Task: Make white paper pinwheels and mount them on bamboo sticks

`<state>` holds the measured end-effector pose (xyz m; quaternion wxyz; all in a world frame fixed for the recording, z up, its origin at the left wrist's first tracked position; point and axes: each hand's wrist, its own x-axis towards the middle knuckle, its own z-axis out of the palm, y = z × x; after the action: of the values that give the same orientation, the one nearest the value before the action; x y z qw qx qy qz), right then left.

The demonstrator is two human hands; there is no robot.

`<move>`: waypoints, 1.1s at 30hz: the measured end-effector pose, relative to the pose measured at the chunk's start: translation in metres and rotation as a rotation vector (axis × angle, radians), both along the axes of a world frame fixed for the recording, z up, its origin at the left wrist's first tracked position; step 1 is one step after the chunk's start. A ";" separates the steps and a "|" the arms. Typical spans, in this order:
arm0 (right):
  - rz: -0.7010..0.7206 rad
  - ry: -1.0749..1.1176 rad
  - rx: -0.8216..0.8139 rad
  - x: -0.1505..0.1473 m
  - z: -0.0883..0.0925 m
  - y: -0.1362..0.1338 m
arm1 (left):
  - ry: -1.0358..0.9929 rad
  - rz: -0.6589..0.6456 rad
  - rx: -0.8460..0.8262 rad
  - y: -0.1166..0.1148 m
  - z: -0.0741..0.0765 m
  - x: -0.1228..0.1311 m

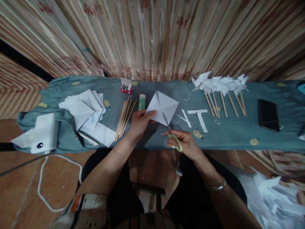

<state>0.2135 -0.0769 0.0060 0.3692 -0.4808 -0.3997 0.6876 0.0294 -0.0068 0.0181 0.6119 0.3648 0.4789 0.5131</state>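
On the tabletop (238, 133) a stack (81, 109) lies at the left, sticks (124, 118) just right of it, glue (142, 101) beside those (a box (126, 87) sits behind them). The paper (164, 106) is at centre, left hand (140, 122) on its left corner, scissors (172, 135) at its near edge in the right hand (186, 144). Strips (197, 116) lie to its right, pinwheels (220, 85) behind them, a phone (268, 115) far right.

I have one view only, from the head: it looks forward and down across the counter (238, 132), close above it, facing the striped curtain (154, 38) behind.
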 end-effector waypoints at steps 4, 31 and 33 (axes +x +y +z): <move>0.003 -0.013 0.014 0.000 0.003 0.001 | 0.021 -0.016 0.000 -0.001 0.000 0.000; -0.009 -0.034 -0.012 -0.004 0.004 0.000 | 0.016 0.012 -0.021 -0.002 0.001 0.001; 0.048 -0.072 0.012 -0.001 0.004 0.000 | 0.008 0.021 -0.023 0.000 0.001 0.000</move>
<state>0.2125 -0.0771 0.0104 0.3409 -0.4933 -0.4282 0.6761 0.0295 -0.0071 0.0186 0.6089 0.3548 0.4908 0.5124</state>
